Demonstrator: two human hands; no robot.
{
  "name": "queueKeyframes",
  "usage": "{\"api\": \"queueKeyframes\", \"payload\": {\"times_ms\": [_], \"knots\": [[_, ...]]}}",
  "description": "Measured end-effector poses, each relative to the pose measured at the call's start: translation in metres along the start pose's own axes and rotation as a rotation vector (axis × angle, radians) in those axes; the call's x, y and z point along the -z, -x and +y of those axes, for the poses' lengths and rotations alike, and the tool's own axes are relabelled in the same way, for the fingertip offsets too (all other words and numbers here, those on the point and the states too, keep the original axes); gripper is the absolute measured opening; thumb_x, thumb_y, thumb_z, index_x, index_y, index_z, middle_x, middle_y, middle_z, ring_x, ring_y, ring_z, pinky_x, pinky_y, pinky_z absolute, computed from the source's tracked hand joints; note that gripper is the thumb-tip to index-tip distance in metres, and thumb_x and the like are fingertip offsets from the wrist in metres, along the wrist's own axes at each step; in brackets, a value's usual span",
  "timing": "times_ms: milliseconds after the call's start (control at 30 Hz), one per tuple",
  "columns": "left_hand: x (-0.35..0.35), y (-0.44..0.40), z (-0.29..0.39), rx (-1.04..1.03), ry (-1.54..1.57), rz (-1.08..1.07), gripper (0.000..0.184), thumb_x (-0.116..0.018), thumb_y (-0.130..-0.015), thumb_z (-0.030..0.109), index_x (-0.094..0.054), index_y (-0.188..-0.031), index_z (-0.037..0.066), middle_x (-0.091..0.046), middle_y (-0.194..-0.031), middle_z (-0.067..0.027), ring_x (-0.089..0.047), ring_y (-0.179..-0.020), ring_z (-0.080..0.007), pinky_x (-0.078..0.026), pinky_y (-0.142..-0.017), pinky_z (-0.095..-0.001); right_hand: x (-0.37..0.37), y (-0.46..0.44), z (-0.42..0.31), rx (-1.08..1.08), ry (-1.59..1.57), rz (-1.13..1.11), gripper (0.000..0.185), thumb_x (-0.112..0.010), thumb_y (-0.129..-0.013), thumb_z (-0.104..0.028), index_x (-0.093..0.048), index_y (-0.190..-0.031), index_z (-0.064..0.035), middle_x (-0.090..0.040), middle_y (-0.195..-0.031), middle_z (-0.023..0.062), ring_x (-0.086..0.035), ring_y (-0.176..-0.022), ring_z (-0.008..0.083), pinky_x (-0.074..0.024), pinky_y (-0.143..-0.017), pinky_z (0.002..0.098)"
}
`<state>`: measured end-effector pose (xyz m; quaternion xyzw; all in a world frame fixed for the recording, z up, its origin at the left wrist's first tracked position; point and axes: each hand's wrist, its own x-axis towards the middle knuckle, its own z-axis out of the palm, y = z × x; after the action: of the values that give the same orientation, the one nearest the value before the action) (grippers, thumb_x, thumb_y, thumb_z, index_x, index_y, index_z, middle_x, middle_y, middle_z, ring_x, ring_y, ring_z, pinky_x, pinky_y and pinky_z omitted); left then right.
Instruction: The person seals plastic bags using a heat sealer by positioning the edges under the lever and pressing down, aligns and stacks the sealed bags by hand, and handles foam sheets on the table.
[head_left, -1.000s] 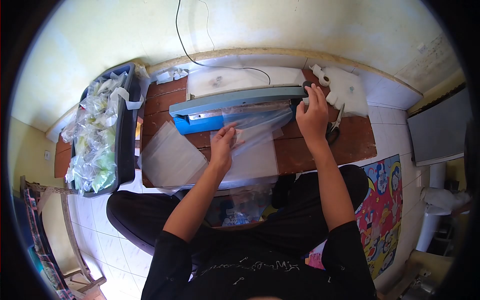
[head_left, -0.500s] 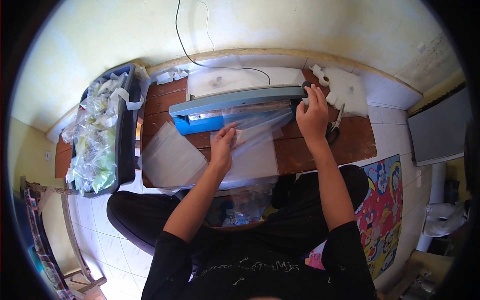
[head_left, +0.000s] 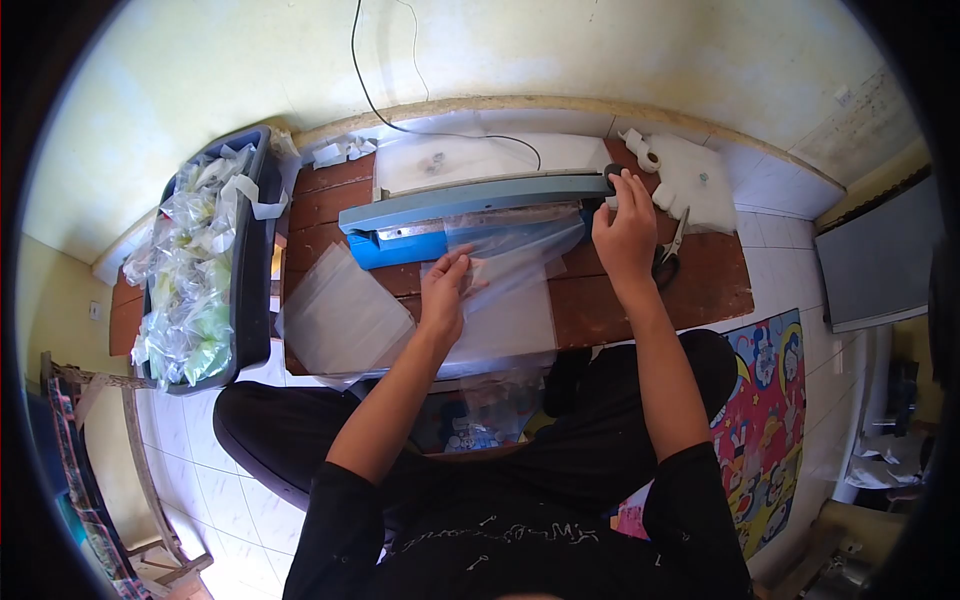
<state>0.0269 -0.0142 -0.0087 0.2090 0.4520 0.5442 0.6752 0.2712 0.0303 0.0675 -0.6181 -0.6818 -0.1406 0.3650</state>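
A blue impulse sealer [head_left: 400, 251] with a long grey lever arm [head_left: 470, 195] stands across the low wooden table. My left hand [head_left: 443, 292] pinches a clear plastic bag [head_left: 515, 255], whose far edge lies at the sealer under the arm. At the arm's right end my right hand [head_left: 627, 225] has its fingers closed on the dark knob of the lever. A stack of flat clear bags [head_left: 345, 310] lies left of my left hand, and more plastic sheets [head_left: 510, 325] lie beneath it, draping over the table's front edge. Black-handled scissors [head_left: 668, 262] rest just right of my right hand.
On the left, a dark bin [head_left: 255, 300] is heaped with crumpled clear bags. White plastic packs [head_left: 700, 185] and a small white roll [head_left: 648, 158] lie at the back right. A black cable [head_left: 440, 135] runs from the wall behind the sealer. A colourful mat [head_left: 765, 420] covers floor at right.
Both hands, the bag and the lever arm look almost the same as before. Only slight shifts show in the plastic bag's folds.
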Motion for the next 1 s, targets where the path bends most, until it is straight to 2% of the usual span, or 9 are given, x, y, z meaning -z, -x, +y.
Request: {"api": "queueKeyframes", "payload": {"times_ms": [367, 667, 1000], "knots": [[0.0010, -0.0005, 0.0006, 0.005, -0.027, -0.001, 0.023, -0.054, -0.094, 0.016, -0.061, -0.114, 0.008, -0.066, -0.093, -0.0028, -0.063, -0.074, -0.0132, -0.046, -0.065, -0.0252, 0.0003, -0.0006, 0.0008, 0.004, -0.003, -0.001, 0.039, -0.054, -0.076, -0.004, -0.057, -0.114, 0.0018, -0.056, -0.123, 0.0201, -0.050, -0.119, 0.0352, -0.0395, -0.101, 0.0428], [0.0007, 0.0004, 0.0029, -0.002, -0.035, -0.012, 0.023, -0.053, -0.094, 0.016, -0.060, -0.114, 0.008, -0.066, -0.092, -0.0024, -0.063, -0.074, -0.0138, -0.048, -0.067, -0.0267, 0.0013, -0.0003, -0.0001, -0.003, -0.001, -0.007, 0.039, -0.052, -0.076, -0.002, -0.057, -0.114, 0.0018, -0.056, -0.123, 0.0199, -0.050, -0.119, 0.0349, -0.0397, -0.101, 0.0430], [0.0023, -0.0011, 0.0004, 0.000, -0.043, -0.002, 0.023, -0.054, -0.094, 0.017, -0.060, -0.114, 0.009, -0.066, -0.092, -0.0018, -0.063, -0.074, -0.0133, -0.046, -0.067, -0.0259, 0.0008, 0.0006, -0.0008, -0.006, -0.002, 0.001, 0.040, -0.052, -0.075, -0.003, -0.057, -0.114, 0.0019, -0.056, -0.124, 0.0198, -0.050, -0.119, 0.0348, -0.0392, -0.102, 0.0429]]}}
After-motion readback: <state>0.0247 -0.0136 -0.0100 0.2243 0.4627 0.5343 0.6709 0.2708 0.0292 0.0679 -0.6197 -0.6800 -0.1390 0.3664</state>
